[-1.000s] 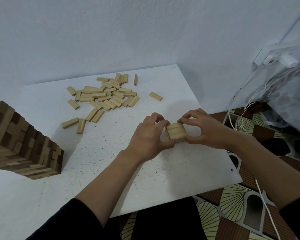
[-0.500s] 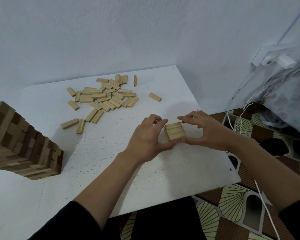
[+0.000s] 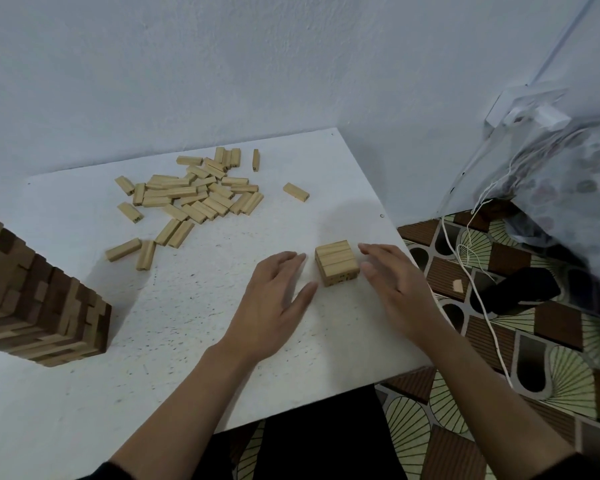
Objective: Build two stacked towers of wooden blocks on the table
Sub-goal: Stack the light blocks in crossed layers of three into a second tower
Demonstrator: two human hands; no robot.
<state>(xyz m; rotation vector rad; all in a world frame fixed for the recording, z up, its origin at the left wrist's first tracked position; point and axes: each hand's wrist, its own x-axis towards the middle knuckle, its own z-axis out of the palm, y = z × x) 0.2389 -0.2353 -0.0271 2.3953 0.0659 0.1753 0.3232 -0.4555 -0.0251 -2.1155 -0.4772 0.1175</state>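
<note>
Since half a second ago both hands have come off the blocks: the fingers that pinched the small stack from either side have straightened and drawn back a little. We see the left hand's fingers now extended and held together, their tips just beside the stack's left face but not touching it, the thumb spread toward the near edge. The right hand's fingers are likewise straight and relaxed, just beside the stack's right face with a narrow gap between. Neither the left hand nor the right hand holds anything; both hover palm down over the white table, the bare forearms running back to dark sleeves at the bottom of the view. The stack stands free between them near the table's right edge, its top layer three blocks lying side by side. Farther back, a heap of loose blocks is scattered toward the wall, with a lone block lying apart to its right. At the far left a tall tower of stacked blocks stands on the table, cut off by the frame. Right of the table we see a patterned floor, a white cord and a clear plastic bag.
</note>
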